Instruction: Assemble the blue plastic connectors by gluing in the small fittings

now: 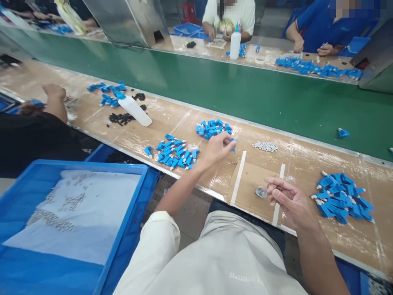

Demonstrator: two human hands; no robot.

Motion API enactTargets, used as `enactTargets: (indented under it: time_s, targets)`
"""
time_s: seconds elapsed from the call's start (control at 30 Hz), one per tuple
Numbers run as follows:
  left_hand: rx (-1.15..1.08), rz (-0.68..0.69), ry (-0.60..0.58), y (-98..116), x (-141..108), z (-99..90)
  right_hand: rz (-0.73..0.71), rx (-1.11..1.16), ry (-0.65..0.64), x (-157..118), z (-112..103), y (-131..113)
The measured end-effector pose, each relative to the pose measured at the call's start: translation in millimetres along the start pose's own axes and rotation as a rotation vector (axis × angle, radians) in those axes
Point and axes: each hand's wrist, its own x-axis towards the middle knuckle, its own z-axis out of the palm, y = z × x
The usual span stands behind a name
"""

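Observation:
My left hand [219, 148] is closed in a pinch on a small blue plastic part [234, 145], just right of a pile of similar blue parts with white tips [214, 128]. My right hand [287, 197] is over a cardboard sheet [250, 180] marked with white tape strips. Its thumb and fingers are drawn together; whatever is between them is too small to make out. Beside those fingertips a small clear round dish [261, 191] rests on the cardboard. Beyond it lies a heap of tiny grey-white pieces [265, 146].
More blue parts lie in a left pile [176, 152] and a right pile [342, 196]. A white bottle [135, 110] lies near black pieces [121, 119]. A blue bin [123, 164] stands at left. Across the green belt [245, 86] people work; a neighbour's hand [55, 91] is at left.

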Motion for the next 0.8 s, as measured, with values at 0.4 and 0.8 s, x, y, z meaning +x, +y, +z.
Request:
enactTargets:
  time_s: [0.4, 0.8]
  targets:
    - [0.356, -0.087, 0.04, 1, 64, -56.6, -0.113, -0.65, 0.117, 4, -80, -27]
    - [-0.468, -0.016, -0.938, 30, -85, -73.8, 0.247, -1.16, 0.816, 177, -239, -95]
